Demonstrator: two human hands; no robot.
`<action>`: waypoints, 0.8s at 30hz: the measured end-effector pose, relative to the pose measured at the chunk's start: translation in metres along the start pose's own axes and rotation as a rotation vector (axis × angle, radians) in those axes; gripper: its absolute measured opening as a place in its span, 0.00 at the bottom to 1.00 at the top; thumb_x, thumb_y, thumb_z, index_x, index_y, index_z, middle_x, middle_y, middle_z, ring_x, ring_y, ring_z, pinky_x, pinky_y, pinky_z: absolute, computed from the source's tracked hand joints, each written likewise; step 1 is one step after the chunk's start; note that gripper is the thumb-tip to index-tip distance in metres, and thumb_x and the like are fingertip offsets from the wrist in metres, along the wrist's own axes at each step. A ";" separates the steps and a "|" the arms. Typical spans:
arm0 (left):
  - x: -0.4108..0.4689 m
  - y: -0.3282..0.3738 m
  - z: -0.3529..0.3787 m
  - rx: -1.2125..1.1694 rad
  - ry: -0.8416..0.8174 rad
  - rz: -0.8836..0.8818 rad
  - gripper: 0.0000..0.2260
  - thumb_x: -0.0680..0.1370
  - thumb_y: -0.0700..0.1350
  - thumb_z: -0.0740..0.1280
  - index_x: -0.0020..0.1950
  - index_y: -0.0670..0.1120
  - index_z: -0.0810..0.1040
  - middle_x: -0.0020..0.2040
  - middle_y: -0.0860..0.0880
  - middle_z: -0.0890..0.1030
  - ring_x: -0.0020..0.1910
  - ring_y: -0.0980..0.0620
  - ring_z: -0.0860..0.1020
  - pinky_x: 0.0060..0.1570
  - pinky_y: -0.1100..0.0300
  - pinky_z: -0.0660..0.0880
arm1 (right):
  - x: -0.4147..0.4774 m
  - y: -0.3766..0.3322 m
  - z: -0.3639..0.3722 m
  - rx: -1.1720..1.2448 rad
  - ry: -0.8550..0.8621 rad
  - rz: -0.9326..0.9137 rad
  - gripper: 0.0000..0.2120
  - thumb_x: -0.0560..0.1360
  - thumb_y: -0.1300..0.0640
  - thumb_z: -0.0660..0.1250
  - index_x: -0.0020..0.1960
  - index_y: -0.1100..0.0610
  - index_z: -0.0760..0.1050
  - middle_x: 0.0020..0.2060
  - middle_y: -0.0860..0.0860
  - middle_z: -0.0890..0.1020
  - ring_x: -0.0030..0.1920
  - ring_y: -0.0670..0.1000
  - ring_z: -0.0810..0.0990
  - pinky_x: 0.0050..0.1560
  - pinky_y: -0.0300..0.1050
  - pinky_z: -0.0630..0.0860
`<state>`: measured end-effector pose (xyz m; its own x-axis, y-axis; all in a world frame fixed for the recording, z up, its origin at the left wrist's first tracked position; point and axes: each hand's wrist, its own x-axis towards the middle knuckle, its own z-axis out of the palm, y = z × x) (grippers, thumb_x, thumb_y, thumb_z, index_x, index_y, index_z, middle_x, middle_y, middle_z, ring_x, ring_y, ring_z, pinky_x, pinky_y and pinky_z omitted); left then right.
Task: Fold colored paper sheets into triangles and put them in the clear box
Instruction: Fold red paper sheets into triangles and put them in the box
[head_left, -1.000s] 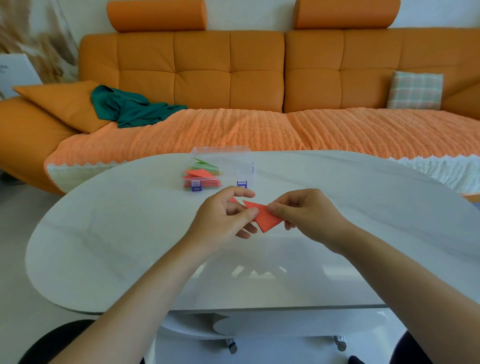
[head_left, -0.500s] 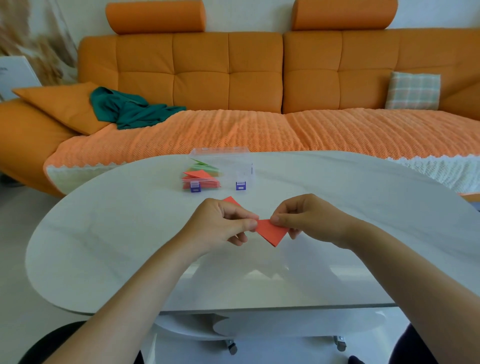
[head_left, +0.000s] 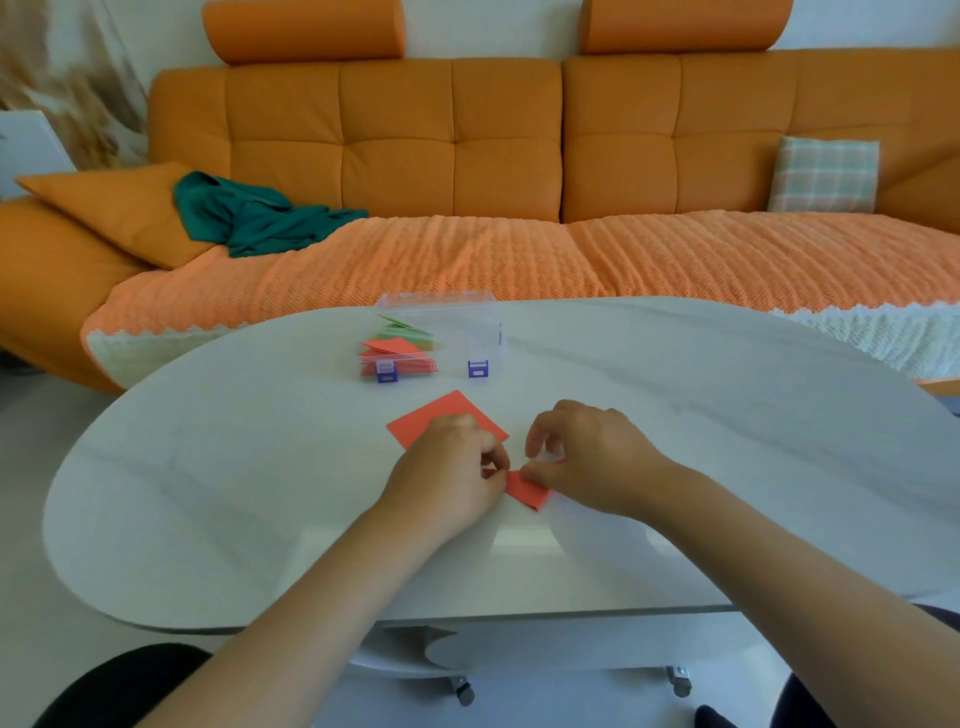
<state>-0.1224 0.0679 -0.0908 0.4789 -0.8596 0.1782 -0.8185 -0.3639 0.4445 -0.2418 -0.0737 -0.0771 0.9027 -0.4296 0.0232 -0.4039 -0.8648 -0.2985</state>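
Note:
A small folded red paper (head_left: 527, 491) lies low on the white table (head_left: 260, 493) between my hands. My left hand (head_left: 452, 478) pinches its left end with curled fingers. My right hand (head_left: 587, 457) pinches its right end between thumb and fingers. Behind my left hand a flat red paper sheet (head_left: 431, 418) lies on the table, partly hidden by my knuckles. Further back stands the clear box (head_left: 467, 322) with purple latches, holding several folded red and green triangles (head_left: 397, 348) on its left side.
An orange sofa (head_left: 467, 156) with a ribbed orange cover runs behind the table. On it lie a green cloth (head_left: 249, 218), an orange cushion and a checked pillow (head_left: 823, 174). The table's near edge is just below my forearms.
Both hands have lowered the folded red paper from the air down onto the table. The flat red sheet behind my left hand has come into view.

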 end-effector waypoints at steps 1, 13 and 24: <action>0.001 -0.002 0.003 0.001 0.029 0.049 0.06 0.76 0.43 0.69 0.47 0.52 0.84 0.44 0.57 0.71 0.49 0.59 0.68 0.44 0.68 0.67 | 0.000 0.000 0.001 0.003 0.013 -0.007 0.07 0.74 0.40 0.69 0.47 0.42 0.77 0.47 0.43 0.77 0.48 0.46 0.78 0.55 0.45 0.73; -0.015 -0.007 0.015 0.087 0.011 0.472 0.13 0.79 0.43 0.60 0.58 0.50 0.81 0.48 0.53 0.78 0.44 0.52 0.72 0.44 0.56 0.72 | -0.002 0.007 0.006 0.249 0.011 0.077 0.04 0.72 0.48 0.71 0.39 0.44 0.79 0.44 0.44 0.78 0.45 0.44 0.77 0.49 0.42 0.77; -0.027 0.004 0.013 0.193 -0.092 0.389 0.20 0.79 0.58 0.55 0.69 0.57 0.73 0.58 0.56 0.71 0.55 0.55 0.67 0.53 0.60 0.69 | 0.001 0.024 -0.011 0.374 -0.139 0.134 0.09 0.68 0.45 0.79 0.45 0.45 0.82 0.41 0.45 0.80 0.39 0.44 0.77 0.45 0.39 0.76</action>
<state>-0.1428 0.0849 -0.1048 0.1007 -0.9710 0.2166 -0.9807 -0.0601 0.1862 -0.2524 -0.0974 -0.0734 0.8676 -0.4706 -0.1607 -0.4606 -0.6388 -0.6162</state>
